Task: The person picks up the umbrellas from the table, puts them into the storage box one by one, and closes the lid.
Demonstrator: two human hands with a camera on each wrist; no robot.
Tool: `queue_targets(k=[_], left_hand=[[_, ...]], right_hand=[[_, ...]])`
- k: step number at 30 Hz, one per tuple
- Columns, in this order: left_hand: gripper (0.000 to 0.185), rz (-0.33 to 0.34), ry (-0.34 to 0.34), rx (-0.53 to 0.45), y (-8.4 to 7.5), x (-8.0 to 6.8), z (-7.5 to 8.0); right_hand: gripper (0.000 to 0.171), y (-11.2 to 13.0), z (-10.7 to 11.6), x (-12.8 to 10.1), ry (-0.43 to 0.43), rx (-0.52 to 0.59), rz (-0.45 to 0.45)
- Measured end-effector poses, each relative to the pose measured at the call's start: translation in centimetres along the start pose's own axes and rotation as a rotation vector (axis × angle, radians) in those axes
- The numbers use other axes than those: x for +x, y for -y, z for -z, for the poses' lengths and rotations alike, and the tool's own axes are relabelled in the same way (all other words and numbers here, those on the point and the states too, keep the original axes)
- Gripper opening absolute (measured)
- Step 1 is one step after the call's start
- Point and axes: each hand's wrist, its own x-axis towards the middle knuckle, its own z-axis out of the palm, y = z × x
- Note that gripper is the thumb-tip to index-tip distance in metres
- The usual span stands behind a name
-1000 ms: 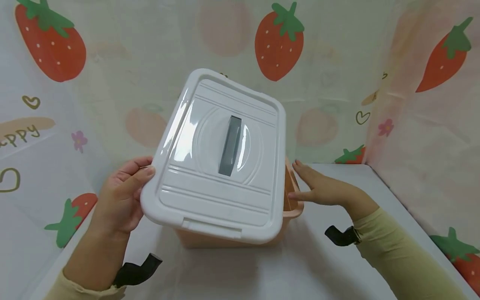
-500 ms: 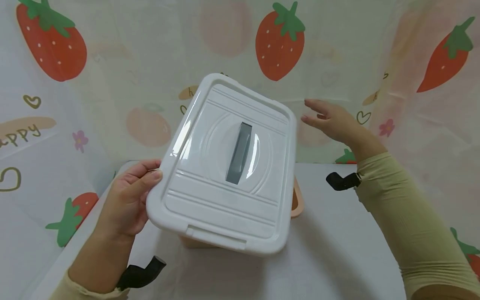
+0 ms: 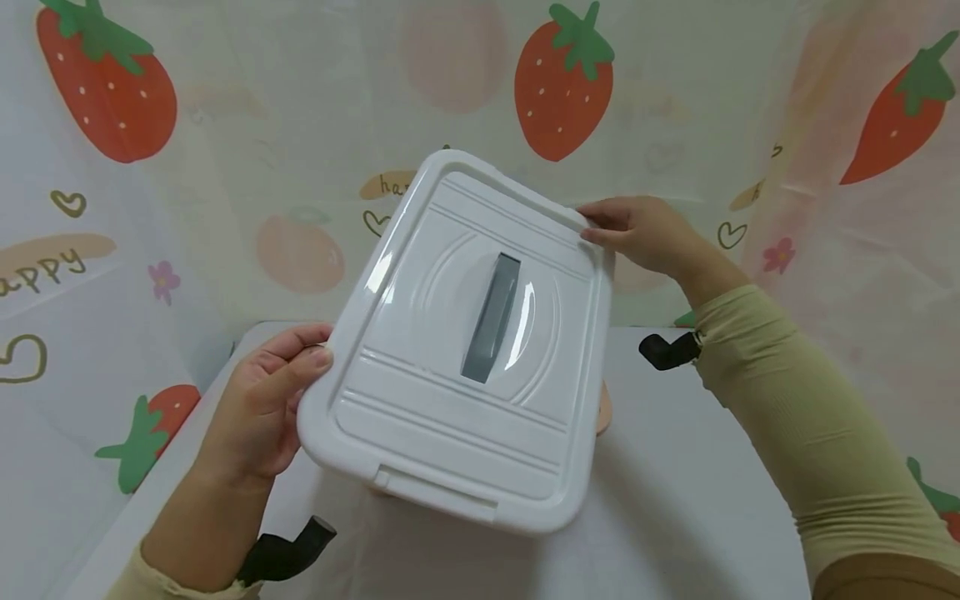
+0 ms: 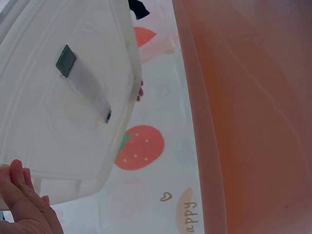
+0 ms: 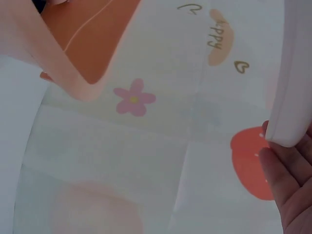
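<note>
A white plastic lid [image 3: 450, 417] with a grey handle [image 3: 491, 317] in its middle is held up, tilted, above an orange-pink bin [image 3: 604, 408]. My left hand [image 3: 266, 400] grips the lid's left edge, thumb on top and fingers beneath. At the far right corner my right hand [image 3: 637, 237] pinches the rim. In the left wrist view the lid's underside [image 4: 63, 122] shows, apart from the bin's rim [image 4: 202, 122]. The right wrist view has the lid's corner between the right hand's thumb and fingers [image 5: 280, 180]. Most of the bin is hidden under the lid in the head view.
The bin stands on a white table [image 3: 675, 467]. Behind and at both sides hang cloth walls printed with strawberries [image 3: 562, 92], hearts and flowers. Inside the bin, near its top left in the right wrist view, something dark [image 5: 39, 5] partly shows.
The right hand has left the bin's right rim, risen and taken hold of the lid's far right corner. The left hand has shifted the lid slightly right and toward me.
</note>
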Motion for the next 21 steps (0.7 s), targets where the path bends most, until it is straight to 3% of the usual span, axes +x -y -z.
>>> queue_targets(k=[7,14,21], left_hand=[[0.025,-0.011,0.063,-0.002,0.2,-0.1,0.2],[0.024,0.055,0.05,0.051,0.2,0.2,0.0],[0.024,0.07,0.047,-0.037,0.4,0.8,0.0]], right_hand=[[0.036,-0.9,-1.5,-0.4,-0.087,0.047,-0.025],[0.026,-0.5,-2.1,-0.9,-0.132,-0.059,-0.033],[0.022,0.0,-2.3,-1.4,-0.211,-0.101,-0.023]])
